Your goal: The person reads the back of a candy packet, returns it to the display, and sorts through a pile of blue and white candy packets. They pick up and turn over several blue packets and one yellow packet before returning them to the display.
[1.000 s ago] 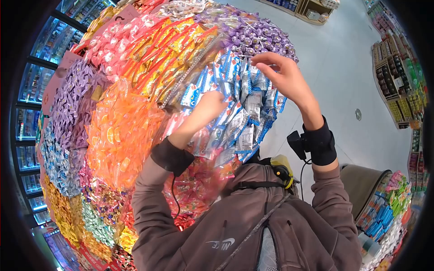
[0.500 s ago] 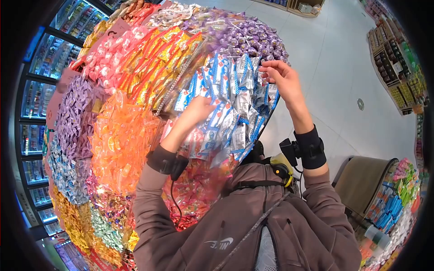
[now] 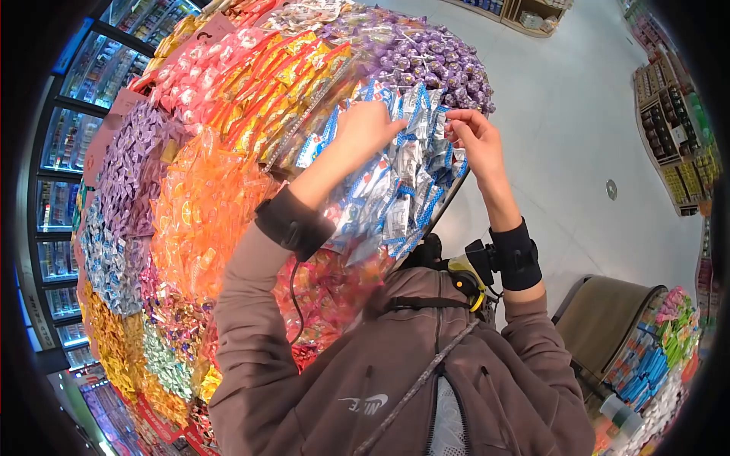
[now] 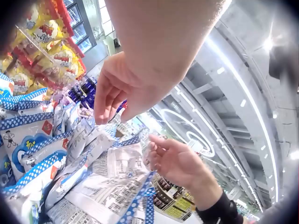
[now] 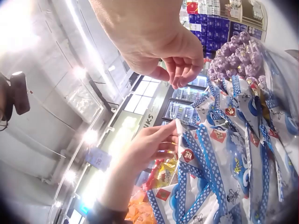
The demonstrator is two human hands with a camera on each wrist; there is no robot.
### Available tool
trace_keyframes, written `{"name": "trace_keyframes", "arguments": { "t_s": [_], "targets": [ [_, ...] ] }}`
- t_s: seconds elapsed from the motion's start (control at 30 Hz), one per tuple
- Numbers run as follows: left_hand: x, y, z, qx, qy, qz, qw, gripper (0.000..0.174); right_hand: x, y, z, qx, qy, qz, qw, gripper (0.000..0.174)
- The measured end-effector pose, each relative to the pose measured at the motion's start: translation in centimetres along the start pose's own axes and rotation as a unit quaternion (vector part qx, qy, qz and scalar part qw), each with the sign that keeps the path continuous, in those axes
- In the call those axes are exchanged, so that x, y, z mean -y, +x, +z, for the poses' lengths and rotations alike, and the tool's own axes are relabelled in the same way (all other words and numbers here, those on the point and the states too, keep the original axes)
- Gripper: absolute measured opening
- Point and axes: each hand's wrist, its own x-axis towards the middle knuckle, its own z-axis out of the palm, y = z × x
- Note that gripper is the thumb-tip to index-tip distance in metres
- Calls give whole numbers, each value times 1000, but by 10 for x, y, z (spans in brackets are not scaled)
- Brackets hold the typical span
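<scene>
Blue-and-white packets [image 3: 407,163] with dotted edges lie in a slanting pile in the head view. Over their upper part is my left hand [image 3: 369,129]; the right wrist view shows that hand [image 5: 152,142] pinching the pale corner of one packet [image 5: 188,156] between thumb and fingers. My right hand [image 3: 479,148] is at the pile's right edge, its fingers loosely bent. Between those fingers [image 5: 180,70] no packet shows in the right wrist view. In the left wrist view the right hand [image 4: 177,163] is beside printed silver packet backs [image 4: 119,161].
Purple round sweets [image 3: 433,61] border the packets above, yellow-and-red bags [image 3: 277,83] lie to the upper left, and orange packets [image 3: 198,220] to the left. A brown-sided bin [image 3: 608,319] stands at the lower right. Shelves [image 3: 669,144] line the far right, past grey floor [image 3: 570,114].
My left hand has moved up and to the right over the packets, closer to my right hand. The right hand has shifted slightly down and stays at the pile's edge.
</scene>
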Motion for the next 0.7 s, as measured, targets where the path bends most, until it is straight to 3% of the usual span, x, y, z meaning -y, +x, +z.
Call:
{"name": "trace_keyframes", "arguments": {
  "t_s": [0.1,0.2,0.3,0.33,0.47,0.63,0.67,0.7],
  "targets": [
    [8,9,13,34,18,20,999,40,2,-1,-6,0,-2,-7,1000,16],
    [18,12,12,49,-78,-9,996,33,0,0,-12,2,3,-18,1000,16],
    [29,7,-6,0,-80,7,997,26,-2,-1,-15,-1,8,-15,1000,15],
    [30,5,-14,14,-102,-31,994,23,-3,-1,-15,-1,11,-15,1000,15],
    [47,-3,-27,-13,-150,-51,987,20,-4,3,-13,13,11,-13,1000,15],
    [65,-31,-70,-130,-245,-101,955,18,-1,11,-9,37,-25,-33,998,14],
    [69,-38,-80,-121,-280,-112,946,19,2,12,-7,44,-41,-35,998,14],
    [69,-45,-85,-157,-301,-123,933,17,4,12,-2,61,-82,-70,992,14]
  ]
}}
